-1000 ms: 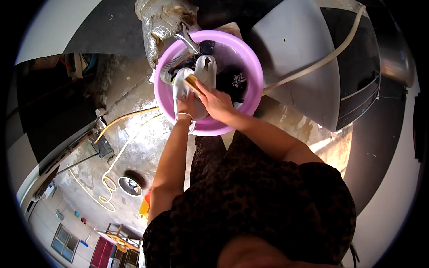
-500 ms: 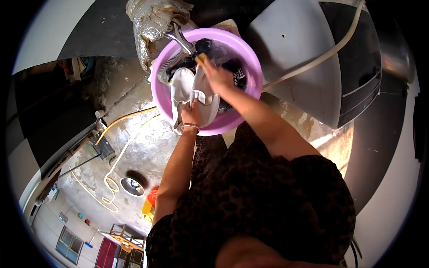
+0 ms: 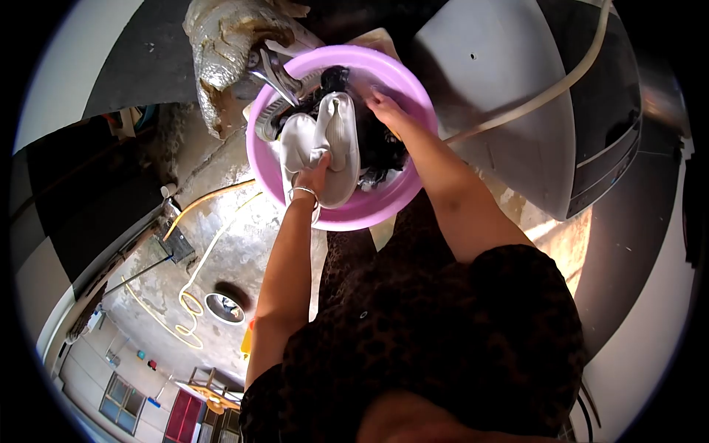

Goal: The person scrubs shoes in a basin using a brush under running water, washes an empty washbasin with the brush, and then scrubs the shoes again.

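Note:
A pink basin point(image 3: 427, 122) holds dark wet clothes point(image 3: 388, 151) and a pair of white shoes point(image 3: 342, 181). With its fingers wrapped round the white shoes near their middle, my left hand point(image 3: 314, 177) is at the lower left part of the basin. Over the dark clothes at the upper right, my right hand point(image 3: 385, 111) is partly closed and blurred. A small yellowish bit shows beneath its palm; what it holds cannot be made out. A ribbed grey-white board point(image 3: 267, 124) leans inside the basin's left side.
A metal tap point(image 3: 277, 77) reaches over the basin's upper left rim, beside a foil-wrapped pipe point(image 3: 221, 44). A grey machine point(image 3: 502, 96) with a pale hose point(image 3: 546, 94) stands at the right. Yellow hoses point(image 3: 210, 194) and a round bowl point(image 3: 224, 308) are on the floor at left.
My right hand has moved off the white shoes to the right; the yellow block seen in it earlier is mostly out of sight. My left hand still grips the shoes.

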The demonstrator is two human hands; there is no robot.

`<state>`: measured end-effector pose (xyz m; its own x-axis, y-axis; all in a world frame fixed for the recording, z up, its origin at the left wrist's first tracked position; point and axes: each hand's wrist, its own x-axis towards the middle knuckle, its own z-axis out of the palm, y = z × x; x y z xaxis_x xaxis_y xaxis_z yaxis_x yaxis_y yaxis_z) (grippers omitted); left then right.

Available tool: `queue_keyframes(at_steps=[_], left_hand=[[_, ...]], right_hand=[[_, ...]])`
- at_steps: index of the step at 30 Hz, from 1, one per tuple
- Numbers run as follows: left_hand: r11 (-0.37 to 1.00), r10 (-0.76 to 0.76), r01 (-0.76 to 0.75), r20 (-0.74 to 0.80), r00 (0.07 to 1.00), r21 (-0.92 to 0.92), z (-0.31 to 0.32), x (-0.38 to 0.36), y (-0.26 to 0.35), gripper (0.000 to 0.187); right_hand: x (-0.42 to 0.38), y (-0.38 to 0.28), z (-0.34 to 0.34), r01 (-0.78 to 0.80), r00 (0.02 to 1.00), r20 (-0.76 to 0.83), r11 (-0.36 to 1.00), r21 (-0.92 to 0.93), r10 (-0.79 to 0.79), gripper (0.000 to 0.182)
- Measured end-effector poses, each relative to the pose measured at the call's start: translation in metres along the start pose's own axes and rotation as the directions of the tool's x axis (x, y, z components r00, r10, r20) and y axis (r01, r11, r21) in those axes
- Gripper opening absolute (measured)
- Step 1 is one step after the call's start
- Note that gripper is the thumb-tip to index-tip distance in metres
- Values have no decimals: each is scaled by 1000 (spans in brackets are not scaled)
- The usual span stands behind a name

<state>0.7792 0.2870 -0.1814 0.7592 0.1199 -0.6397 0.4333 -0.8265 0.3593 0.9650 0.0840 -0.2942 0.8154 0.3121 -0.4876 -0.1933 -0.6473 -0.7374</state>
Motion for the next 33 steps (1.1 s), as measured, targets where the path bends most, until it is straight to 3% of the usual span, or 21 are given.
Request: queue_keyframes(at_steps=[2,4,6,7,10,13,14,16,19,20,22,25,28,30,33], left_hand=[[979,-177,174,-29,984,-103,13,13,-7,54],[937,-315,296,-83,945,-187,-6,0,19,66],[884,-436,407,-93,895,-231,-27,-17,44,66],[885,-444,410,-134,886,-220,-28,-19,48,65],[882,-457,425,-146,878,-204,-30,-27,52,64],[869,-473,435,-137,870,-236,-38,-24,62,63],[868,-472,433,-133,872,-242,-33,-24,60,63],[869,-469,427,-139,872,-252,-28,-19,46,62],[861,-483,442,-130,866,-251,-38,-26,59,63],[859,-490,452,-126,863,-240,-38,-32,62,63],[855,-503,465,-150,851,-230,-41,-26,64,63],[839,-521,489,-96,848,-237,-40,-23,62,61],[845,-513,486,-85,854,-223,-40,-28,61,60],[855,-497,469,-89,863,-224,-35,-27,58,59],[861,-488,461,-93,868,-215,-33,-26,58,59]], right_hand=[[-14,11,7,115,993,-69,943,313,-98,52],[-111,-92,-31,-38,999,-35,999,-23,37,51],[-164,-133,-29,235,972,110,886,-400,-207,51],[-168,-140,-18,345,938,145,797,-496,-316,47],[-101,-148,-23,42,993,110,781,-623,34,45],[-87,-149,-18,91,991,-36,861,-500,-126,44],[-93,-150,-14,36,996,86,841,-540,13,44],[-142,-160,-13,144,986,143,847,-511,-82,45],[-150,-152,-17,165,981,183,782,-601,-66,46],[-125,-139,-17,61,994,111,761,-646,14,45],[-95,-128,-15,194,977,52,768,-610,-205,45],[-92,-139,-25,-75,990,66,872,-484,122,47],[-84,-114,-31,-111,993,-61,986,-122,104,50],[-75,-116,-43,-232,972,-98,938,-259,213,50],[-48,-97,-40,-282,957,-80,836,-471,279,50]])
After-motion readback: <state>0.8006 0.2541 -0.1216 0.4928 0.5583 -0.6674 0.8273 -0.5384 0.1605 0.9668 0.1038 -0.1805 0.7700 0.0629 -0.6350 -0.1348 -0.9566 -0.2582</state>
